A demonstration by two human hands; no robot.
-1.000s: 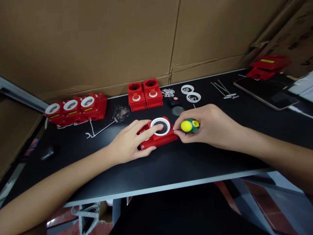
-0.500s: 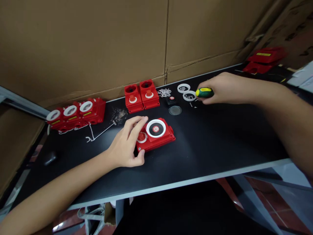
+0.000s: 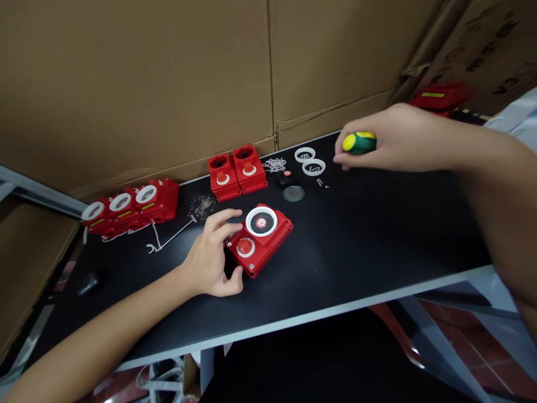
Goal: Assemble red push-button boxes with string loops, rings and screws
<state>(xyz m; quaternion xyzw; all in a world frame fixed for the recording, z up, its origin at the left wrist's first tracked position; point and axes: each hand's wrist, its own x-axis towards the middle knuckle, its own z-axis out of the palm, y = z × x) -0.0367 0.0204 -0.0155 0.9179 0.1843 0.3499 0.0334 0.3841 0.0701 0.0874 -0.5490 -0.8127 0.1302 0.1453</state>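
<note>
A red alarm housing lies on the black tabletop, with a white ring around a black disc and a small red dome beside it. My left hand curves around its left end, fingers spread and thumb apart. The fingertips are close to the housing; whether they touch it I cannot tell. Over the table's right half, my right hand is closed around a screwdriver with a green and yellow handle. Its shaft is hidden. Left of that hand stand two white rings with screws inside, and a few loose screws.
Two red housings stand at the back, and a row of red units with white rings at the left. A clear disc, a black part, white cords and debris lie about. Cardboard lines the back.
The red housing has turned counterclockwise, and my left fingers have loosened around it. My right hand has lifted away from the white rings with the screwdriver. The view has shifted slightly.
</note>
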